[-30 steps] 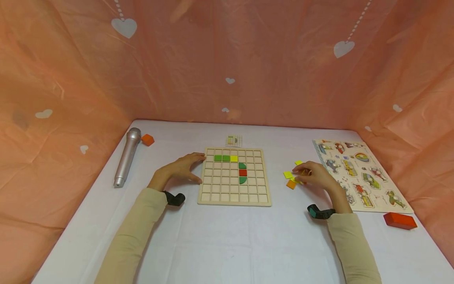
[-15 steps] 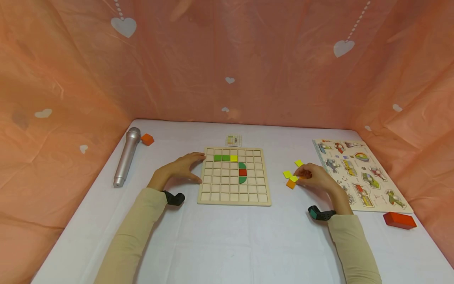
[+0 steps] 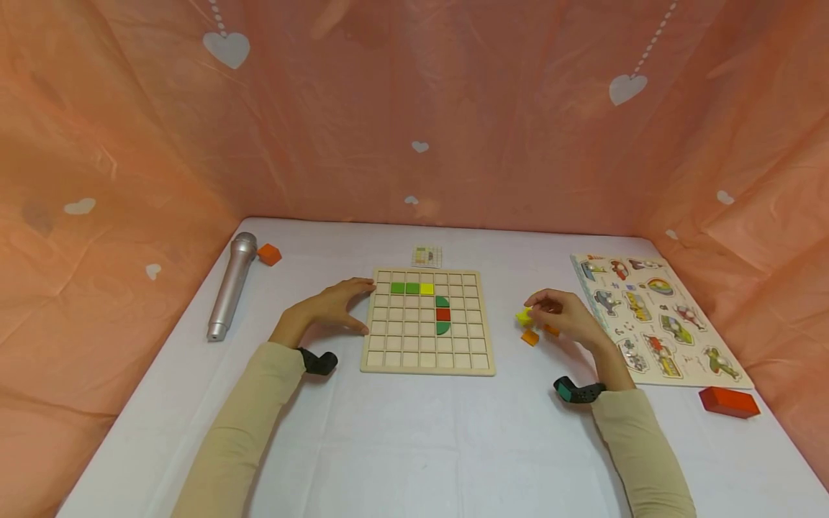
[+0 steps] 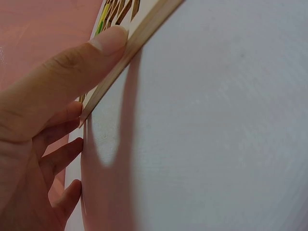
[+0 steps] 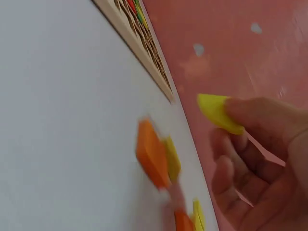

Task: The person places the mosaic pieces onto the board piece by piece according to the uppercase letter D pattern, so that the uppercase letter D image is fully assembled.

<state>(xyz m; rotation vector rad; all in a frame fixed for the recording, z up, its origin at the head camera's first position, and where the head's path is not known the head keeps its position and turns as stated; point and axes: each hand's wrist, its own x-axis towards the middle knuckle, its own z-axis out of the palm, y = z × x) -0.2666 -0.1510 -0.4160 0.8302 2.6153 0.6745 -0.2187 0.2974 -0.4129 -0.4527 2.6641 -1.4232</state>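
R hand (image 3: 570,316) is just up off the loose tiles, shifted a bit twd the board from ½ s ago. Thumb + fingertip now pinch a yellow tile (image 5: 214,110); R wrist view has it clear of the tabletop, edge looks curved but blurry, can't swear to shape. L hand (image 3: 329,305) unchanged: fingers spread, thumb and fingertips at L rim of the wooden grid board (image 3: 411,343), not wrapped round anything. Board hasn't moved, mid-table btwn the hands; tiles on it same as before. My read: one tile picked out of the pile, not yet placed, so board tally's no further on.

Counts. On board, 6: 2 green squares (image 3: 405,288) side by side, 1 yellow square (image 3: 427,288) next to them, 1 red square (image 3: 443,314), 2 round-edged green tiles (image 3: 443,328), above and below the red. In R hand: 1 yellow. Loose under/beside R hand: at least 2 orange tiles (image 3: 529,337), at least 2 yellow tiles (image 5: 172,159); hand hides some, exact no. unclear.

Elsewhere: 1 pattern card (image 3: 427,256) behind board, 1 silver mic (image 3: 232,288), 1 orange block (image 3: 269,254) by its head, 1 picture puzzle (image 3: 693,367) far R, 1 red block (image 3: 730,402) nr its front corner.
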